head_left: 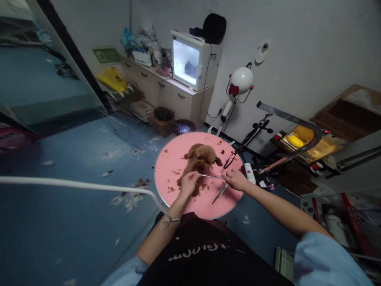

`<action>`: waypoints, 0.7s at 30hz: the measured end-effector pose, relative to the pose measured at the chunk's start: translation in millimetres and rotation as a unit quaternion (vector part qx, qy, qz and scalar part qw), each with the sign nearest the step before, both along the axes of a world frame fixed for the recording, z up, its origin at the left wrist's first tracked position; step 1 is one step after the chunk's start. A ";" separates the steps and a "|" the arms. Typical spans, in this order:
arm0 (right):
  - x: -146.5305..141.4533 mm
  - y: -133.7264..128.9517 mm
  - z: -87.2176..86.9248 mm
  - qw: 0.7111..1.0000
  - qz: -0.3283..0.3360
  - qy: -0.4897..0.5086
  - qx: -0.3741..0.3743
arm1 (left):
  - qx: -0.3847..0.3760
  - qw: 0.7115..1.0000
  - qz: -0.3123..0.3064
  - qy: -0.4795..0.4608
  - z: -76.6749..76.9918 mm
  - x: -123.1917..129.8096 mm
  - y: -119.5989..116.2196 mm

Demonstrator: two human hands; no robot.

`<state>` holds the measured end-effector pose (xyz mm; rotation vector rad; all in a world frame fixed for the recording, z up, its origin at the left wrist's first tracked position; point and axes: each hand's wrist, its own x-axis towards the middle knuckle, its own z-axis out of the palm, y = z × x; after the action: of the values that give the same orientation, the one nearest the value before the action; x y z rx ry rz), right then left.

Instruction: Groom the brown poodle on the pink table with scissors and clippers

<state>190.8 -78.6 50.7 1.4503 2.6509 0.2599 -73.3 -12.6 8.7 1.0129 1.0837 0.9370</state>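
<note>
On the blue floor [86,222], many tufts of pale and brown fluff are lying, and above it stands the round pink table [205,210], which carries the work. Near the middle of this table is the curly brown dog [203,157], its head turned toward the person. Its coat looks short and rounded on the head, so I judge that a good part of the cutting is already done; how much is left on the body and legs, I cannot tell, because the hands and the head cover part of it. The right hand [236,180], to the side of the dog, has its fingers closed around the handle end of the scissors [220,194], whose blades point down over the table; whether they are spread, I cannot tell. The left hand [189,183], just before the dog's chest, pinches one end of a thin light strip [211,176], whose other end reaches the right fingers. Smallest are the brown clippings [171,190], scattered around the dog and not yet cleaned away.
</note>
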 end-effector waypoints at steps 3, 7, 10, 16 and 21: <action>2.8 1.1 -4.0 0.999 -0.034 0.006 -0.020 | 0.021 0.999 -0.014 0.037 19.9 12.5 11.6; -8.7 -29.8 -37.8 0.976 -0.072 0.060 -0.195 | 0.005 0.998 -0.017 0.057 23.0 21.2 19.8; -23.1 -61.4 -72.7 0.954 -0.124 0.111 -0.250 | 0.028 0.997 0.001 0.077 22.2 24.9 21.9; -55.4 -62.3 -104.2 0.886 -0.272 0.300 -0.227 | 0.108 0.980 -0.005 0.170 48.1 20.4 41.0; -152.9 -13.7 -98.2 0.703 -0.403 0.562 -0.168 | 0.219 0.904 -0.100 0.353 74.8 22.9 59.3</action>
<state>37.9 -92.3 -47.5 2.9537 1.8959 -1.5330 -50.5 46.7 83.5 1.8975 1.3464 0.6594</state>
